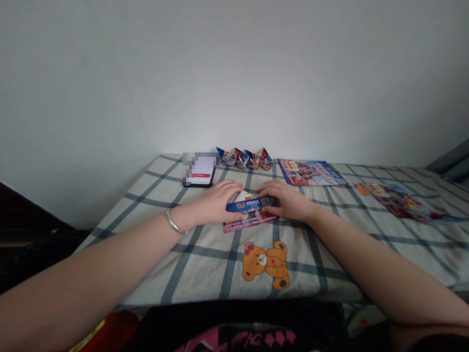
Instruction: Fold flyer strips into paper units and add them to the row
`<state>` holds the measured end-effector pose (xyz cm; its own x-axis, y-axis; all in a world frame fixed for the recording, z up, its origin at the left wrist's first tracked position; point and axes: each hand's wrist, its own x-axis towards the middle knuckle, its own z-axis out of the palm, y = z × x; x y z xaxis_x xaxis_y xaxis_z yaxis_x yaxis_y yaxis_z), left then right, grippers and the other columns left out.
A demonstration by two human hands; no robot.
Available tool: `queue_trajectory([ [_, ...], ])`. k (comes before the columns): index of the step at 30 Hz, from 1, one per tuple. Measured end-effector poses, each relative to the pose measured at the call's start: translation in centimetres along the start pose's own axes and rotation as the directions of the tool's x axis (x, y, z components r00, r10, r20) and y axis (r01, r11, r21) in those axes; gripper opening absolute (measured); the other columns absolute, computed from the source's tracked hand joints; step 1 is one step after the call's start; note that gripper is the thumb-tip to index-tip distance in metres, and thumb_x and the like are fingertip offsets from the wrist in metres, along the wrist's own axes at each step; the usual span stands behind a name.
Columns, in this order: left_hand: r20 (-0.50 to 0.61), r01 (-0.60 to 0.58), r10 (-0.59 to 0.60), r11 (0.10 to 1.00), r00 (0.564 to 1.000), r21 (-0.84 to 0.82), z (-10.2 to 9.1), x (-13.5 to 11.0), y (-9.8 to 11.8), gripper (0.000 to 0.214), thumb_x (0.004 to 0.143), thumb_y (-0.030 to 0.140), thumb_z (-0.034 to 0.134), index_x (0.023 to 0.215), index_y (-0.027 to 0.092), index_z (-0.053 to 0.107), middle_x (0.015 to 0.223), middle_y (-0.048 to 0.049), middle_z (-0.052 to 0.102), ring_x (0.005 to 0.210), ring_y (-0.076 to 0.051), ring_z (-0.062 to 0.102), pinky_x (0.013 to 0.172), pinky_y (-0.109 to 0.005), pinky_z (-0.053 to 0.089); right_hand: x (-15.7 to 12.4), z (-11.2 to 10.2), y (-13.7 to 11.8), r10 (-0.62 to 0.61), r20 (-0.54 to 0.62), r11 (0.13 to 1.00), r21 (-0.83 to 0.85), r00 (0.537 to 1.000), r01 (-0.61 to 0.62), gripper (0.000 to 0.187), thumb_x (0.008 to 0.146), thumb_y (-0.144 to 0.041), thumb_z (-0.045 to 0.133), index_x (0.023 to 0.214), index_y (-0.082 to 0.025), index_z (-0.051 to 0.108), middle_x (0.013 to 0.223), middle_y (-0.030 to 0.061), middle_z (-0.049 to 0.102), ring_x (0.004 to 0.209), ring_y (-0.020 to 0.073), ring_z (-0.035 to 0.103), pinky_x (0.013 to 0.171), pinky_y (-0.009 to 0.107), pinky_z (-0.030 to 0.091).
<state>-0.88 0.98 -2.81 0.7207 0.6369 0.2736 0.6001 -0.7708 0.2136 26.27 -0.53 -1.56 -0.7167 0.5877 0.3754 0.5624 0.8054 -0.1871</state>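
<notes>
A printed paper flyer, blue, pink and white, lies partly folded on the checked bed sheet. My left hand rests flat on its left part, fingers stretched over the paper, thumb under the raised blue fold. My right hand presses on the flyer's right end, fingers curled onto the blue fold. A silver bangle sits on my left wrist.
Several folded paper boats stand in a row by the wall. A phone lies to their left. Two more flyers lie to the right, one near the wall and another further right. An orange bear print marks the sheet.
</notes>
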Motion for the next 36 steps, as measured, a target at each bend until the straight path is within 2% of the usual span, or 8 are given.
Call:
queue_trajectory([
  [4,-0.033,0.04,-0.044,0.992,0.998,-0.122,-0.1,0.1,0.1,0.073,0.073,0.053,0.07,0.131,0.016,0.046,0.141,-0.0181,0.045,0.134,-0.032,0.04,0.11,-0.049,0.037,0.0,0.0,-0.2,0.003,0.0,1.0,-0.001,1.0,-0.003,0.03,0.086,-0.036,0.066,0.111,-0.02,0.065,0.118,0.0103,0.067,0.116,0.0245,0.058,0.103,0.045,0.043],
  [10,-0.058,0.054,-0.075,0.952,0.996,-0.301,-0.4,0.1,0.4,0.078,0.075,0.043,0.072,0.14,0.016,0.038,0.133,-0.0161,0.051,0.114,-0.025,0.056,0.098,-0.04,0.047,0.0,-0.1,-0.1,0.057,-0.031,0.998,-0.022,0.998,-0.058,0.034,0.083,-0.035,0.069,0.113,-0.019,0.064,0.116,0.0105,0.068,0.115,0.0248,0.058,0.103,0.045,0.043],
  [18,-0.085,0.065,-0.121,0.874,0.989,-0.481,-0.9,0.2,1.0,0.066,0.083,0.029,0.067,0.142,0.019,0.039,0.096,-0.0034,0.062,0.09,-0.019,0.06,0.084,-0.035,0.049,0.0,0.2,0.2,0.229,-0.101,0.973,0.016,0.968,-0.229,0.027,0.079,-0.027,0.072,0.104,-0.02,0.064,0.103,0.0072,0.069,0.099,0.0245,0.062,0.091,0.041,0.049],
  [20,-0.12,0.074,-0.15,0.873,0.981,-0.482,-0.9,0.2,1.1,0.058,0.085,0.024,0.063,0.138,0.02,0.043,0.092,-0.002,0.062,0.086,-0.018,0.061,0.082,-0.034,0.049,-0.1,0.2,0.1,0.268,-0.115,0.963,0.035,0.957,-0.266,0.026,0.08,-0.026,0.071,0.105,-0.021,0.064,0.103,0.0064,0.069,0.098,0.0242,0.063,0.089,0.04,0.05],
  [24,-0.238,0.078,-0.204,0.889,0.95,-0.452,-0.8,0.4,0.8,0.044,0.082,0.019,0.065,0.125,0.021,0.053,0.102,-0.0037,0.065,0.093,-0.019,0.063,0.085,-0.035,0.05,-0.1,0.1,0.0,0.318,-0.166,0.948,0.068,0.933,-0.311,0.022,0.082,-0.023,0.067,0.104,-0.022,0.064,0.103,0.0062,0.069,0.097,0.0237,0.063,0.088,0.04,0.05],
  [29,-0.375,0.053,-0.174,0.949,0.91,-0.311,-1.0,0.5,0.6,0.022,0.083,0.019,0.064,0.105,0.019,0.061,0.1,-0.0037,0.067,0.094,-0.02,0.062,0.087,-0.037,0.05,-0.1,-0.1,0.0,0.312,-0.243,0.949,0.032,0.919,-0.314,0.009,0.084,-0.023,0.065,0.093,-0.02,0.065,0.092,0.0066,0.069,0.087,0.0234,0.063,0.08,0.038,0.049],
  [32,-0.415,0.015,-0.102,0.978,0.904,-0.206,-1.4,0.4,0.7,0.009,0.086,0.021,0.061,0.094,0.019,0.064,0.094,-0.0029,0.068,0.093,-0.02,0.061,0.086,-0.037,0.049,-0.2,-0.4,0.2,0.254,-0.284,0.965,0.004,0.924,-0.264,0.002,0.084,-0.02,0.064,0.087,-0.02,0.065,0.086,0.0055,0.069,0.083,0.0224,0.062,0.078,0.037,0.048],
  [36,-0.424,-0.059,-0.007,0.988,0.906,-0.142,-1.6,0.3,0.4,0.007,0.089,0.02,0.059,0.091,0.019,0.066,0.09,-0.0025,0.069,0.09,-0.02,0.061,0.083,-0.036,0.048,-0.3,-0.7,0.3,0.122,-0.307,0.988,-0.055,0.944,-0.146,0.003,0.086,-0.018,0.063,0.083,-0.02,0.065,0.085,0.0055,0.069,0.085,0.0216,0.061,0.08,0.035,0.046],
])
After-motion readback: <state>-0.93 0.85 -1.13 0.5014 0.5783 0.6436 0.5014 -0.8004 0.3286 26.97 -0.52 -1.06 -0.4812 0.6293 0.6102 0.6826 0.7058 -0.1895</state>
